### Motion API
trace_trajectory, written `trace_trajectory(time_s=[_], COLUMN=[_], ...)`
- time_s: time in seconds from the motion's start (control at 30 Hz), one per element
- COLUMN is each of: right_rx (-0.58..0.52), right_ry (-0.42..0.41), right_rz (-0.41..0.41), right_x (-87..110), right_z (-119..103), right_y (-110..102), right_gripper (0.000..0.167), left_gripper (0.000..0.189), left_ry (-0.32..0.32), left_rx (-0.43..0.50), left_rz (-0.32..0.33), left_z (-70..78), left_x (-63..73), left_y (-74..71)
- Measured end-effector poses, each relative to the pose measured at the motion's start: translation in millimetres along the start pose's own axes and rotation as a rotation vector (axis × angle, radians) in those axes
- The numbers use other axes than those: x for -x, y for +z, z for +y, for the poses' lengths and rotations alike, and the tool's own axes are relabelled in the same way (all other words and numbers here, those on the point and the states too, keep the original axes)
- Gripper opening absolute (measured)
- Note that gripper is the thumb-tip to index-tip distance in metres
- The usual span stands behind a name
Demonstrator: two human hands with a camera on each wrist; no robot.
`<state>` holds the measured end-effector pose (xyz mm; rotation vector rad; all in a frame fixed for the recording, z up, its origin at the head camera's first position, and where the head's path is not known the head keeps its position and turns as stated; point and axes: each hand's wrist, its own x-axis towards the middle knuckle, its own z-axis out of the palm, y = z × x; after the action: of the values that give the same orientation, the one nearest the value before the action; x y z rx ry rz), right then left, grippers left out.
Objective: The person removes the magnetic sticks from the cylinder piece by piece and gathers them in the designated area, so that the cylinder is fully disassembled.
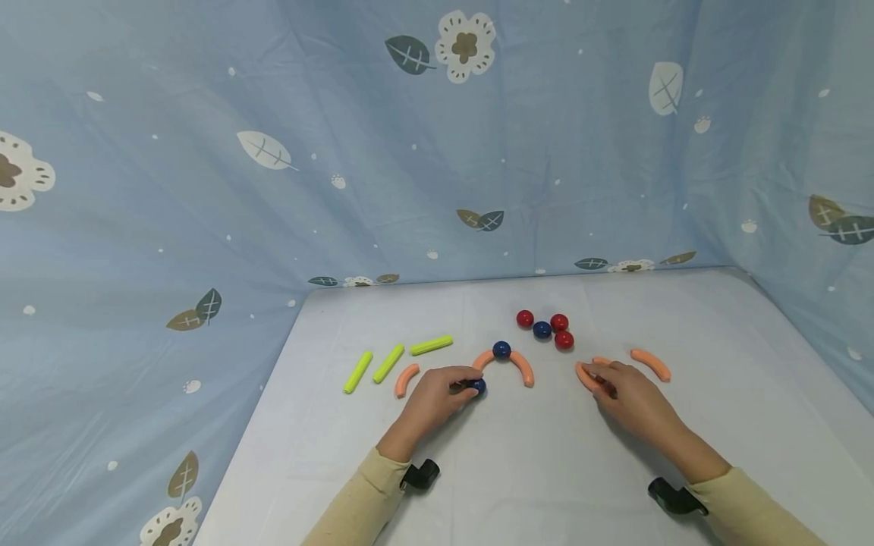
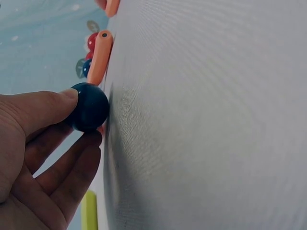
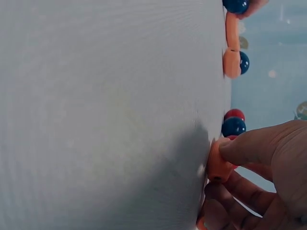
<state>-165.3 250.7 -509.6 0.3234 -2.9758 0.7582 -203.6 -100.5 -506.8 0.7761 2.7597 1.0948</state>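
Between thumb and fingertips my left hand (image 1: 437, 396) pinches a dark blue ball (image 2: 89, 107), low over the white table. Just beyond it, two curved orange pieces (image 1: 523, 368) form an arch, with another blue ball (image 1: 501, 349) where their upper ends meet. The held ball is at the arch's left lower end. Over on the right, my right hand (image 1: 631, 398) pinches a curved orange piece (image 3: 219, 160) with a small hole in its end face. A second orange piece (image 1: 602, 360) lies partly hidden behind those fingers, and a third orange piece (image 1: 651, 365) lies to their right.
Several red balls (image 1: 524, 318) cluster around a blue ball (image 1: 542, 330) at the table's back. Three yellow-green sticks (image 1: 388, 363) lie at the left, near a lone curved orange piece (image 1: 407, 380). A blue patterned cloth (image 1: 382, 189) hangs behind the white table (image 1: 519, 470).
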Motion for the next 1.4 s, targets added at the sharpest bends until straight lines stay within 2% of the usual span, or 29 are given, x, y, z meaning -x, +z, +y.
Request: trace_trajectory(time_s=[0.33, 0.57, 0.7, 1.07, 1.23, 1.4], right_rx=[-0.005, -0.041, -0.035, -0.031, -0.056, -0.081], right_ry=[0.027, -0.053, -0.083, -0.084, -0.074, -0.086], right_rz=[0.032, 0.118, 0.087, 0.003, -0.041, -0.045], right_x=[-2.5, -6.3, -11.1, -23.3, -28.2, -33.6], right_z=[-5, -15, -22, -47, -51, -55], right_y=[-2, 1, 5, 18, 22, 27], right_gripper=[0.043, 0.027, 0.029, 0.03, 0.032, 0.035], left_gripper=[0.033, 0.031, 0.03, 0.024, 0.024, 0.027], left_ry=[-0.016, -0.035, -0.056, -0.056, -0.029, -0.003], left_rx=[-0.012, -0.01, -0.001, 0.061, 0.049, -0.005], left_rz=[0.008, -0.002, -0.006, -0.024, 0.045, 0.138], left_z=[1.4, 5.3, 7.6, 11.6, 9.3, 4.6], left_x=[3.6, 9.7, 14.0, 20.8, 19.4, 6.3], left_y=[1.7, 2.1, 2.4, 2.4, 0.5, -1.4])
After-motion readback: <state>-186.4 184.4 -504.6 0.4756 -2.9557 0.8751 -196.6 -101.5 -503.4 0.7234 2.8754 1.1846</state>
